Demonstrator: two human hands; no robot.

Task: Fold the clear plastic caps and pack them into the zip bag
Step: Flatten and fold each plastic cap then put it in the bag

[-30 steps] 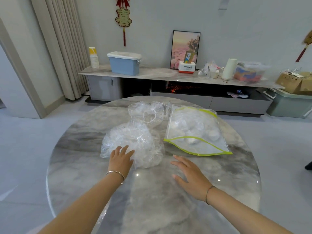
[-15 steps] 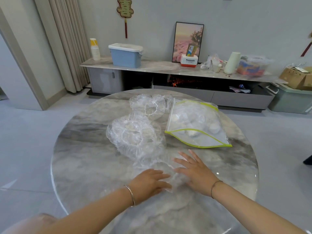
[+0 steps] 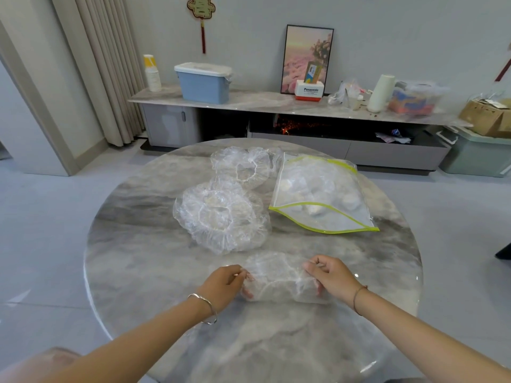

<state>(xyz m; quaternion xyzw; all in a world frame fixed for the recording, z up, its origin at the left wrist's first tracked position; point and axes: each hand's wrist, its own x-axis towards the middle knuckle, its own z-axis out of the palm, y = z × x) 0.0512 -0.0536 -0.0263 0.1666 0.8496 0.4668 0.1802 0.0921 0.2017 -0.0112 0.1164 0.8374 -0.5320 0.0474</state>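
Observation:
A clear plastic cap [image 3: 279, 277] lies flattened on the round marble table [image 3: 138, 258] near its front edge. My left hand [image 3: 225, 283] pinches its left end and my right hand [image 3: 330, 276] pinches its right end. A pile of clear elastic-rimmed caps [image 3: 221, 217] sits behind it at the table's middle, and another cap [image 3: 243, 164] lies further back. The zip bag [image 3: 318, 194], clear with a yellow-green edge, lies to the right with folded caps inside and its mouth facing me.
Behind the table runs a low grey cabinet [image 3: 276, 106] with a blue lidded box [image 3: 203, 82], a framed picture [image 3: 308, 59] and clutter on it. A cardboard box [image 3: 486, 114] and a green bin [image 3: 475, 153] stand at the far right. Curtains [image 3: 105, 64] hang on the left.
One cap has been pulled from the pile toward the front edge. Both hands went from lying flat on the plastic to pinching the cap's two ends.

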